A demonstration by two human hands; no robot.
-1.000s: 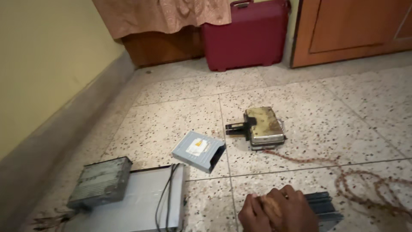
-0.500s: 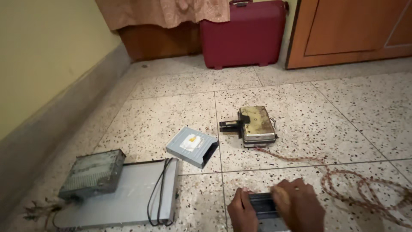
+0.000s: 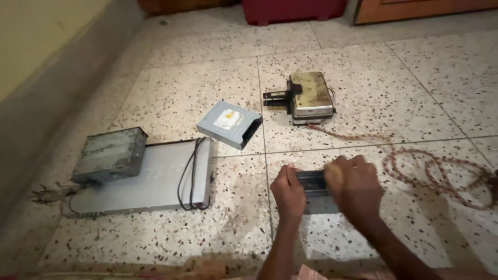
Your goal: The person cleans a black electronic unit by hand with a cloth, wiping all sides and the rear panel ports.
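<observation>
A speckled terrazzo floor (image 3: 394, 98) fills the view, with a grey skirting wall (image 3: 46, 103) at nine o'clock. At eight o'clock a flat silver player (image 3: 150, 181) is seen, a black cable (image 3: 188, 179) looped over its right end and a grey boxed car stereo (image 3: 109, 154) resting on its left end. At eleven o'clock a grey optical drive (image 3: 228, 123) lies tilted on the tiles; at twelve o'clock a worn sandwich maker (image 3: 310, 96) sits shut, its braided cord (image 3: 441, 171) coiling away toward three o'clock.

At centre, toward five o'clock, a dark slotted metal unit (image 3: 314, 191) is held just over the floor. The left hand (image 3: 288, 193) is curled on its left end; the right hand (image 3: 355, 189) is closed over its right end, with something tan glimpsed beneath the fingers.

Compared with a second ago, the unit has been brought from the lower right edge to centre and gripped at both ends, and the view has tipped downward. The handling thus appears properly begun.
</observation>
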